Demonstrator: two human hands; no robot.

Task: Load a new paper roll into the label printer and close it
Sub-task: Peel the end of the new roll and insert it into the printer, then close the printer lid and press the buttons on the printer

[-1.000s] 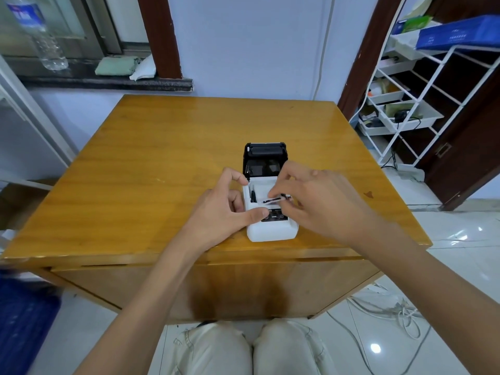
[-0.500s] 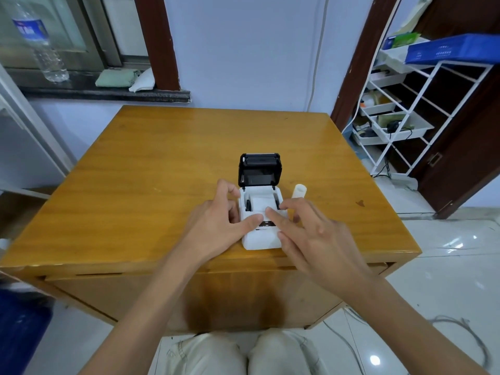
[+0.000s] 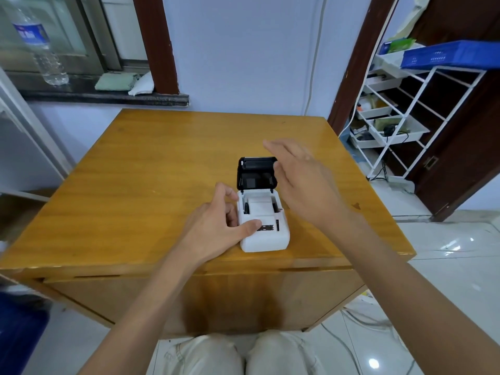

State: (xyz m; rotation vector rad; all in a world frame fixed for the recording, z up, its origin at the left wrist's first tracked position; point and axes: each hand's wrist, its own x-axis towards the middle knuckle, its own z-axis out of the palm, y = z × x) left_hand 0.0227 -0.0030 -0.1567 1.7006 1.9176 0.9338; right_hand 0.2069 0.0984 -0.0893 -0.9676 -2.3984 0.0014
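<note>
White label printer [image 3: 264,234] — black lid [image 3: 256,173] (amber table [image 3: 140,190])

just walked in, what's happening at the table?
A person seated at the wooden table is loading a white label printer. The paper roll sits in the bay and the black lid stands open. The left hand grips the printer's left side, thumb on its top. The right hand hovers open beside the lid, apparently about to shut it; contact is unclear.

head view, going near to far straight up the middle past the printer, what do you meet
knees → near edge of the table → white front of the label printer → paper roll in its bay → raised black lid
</note>
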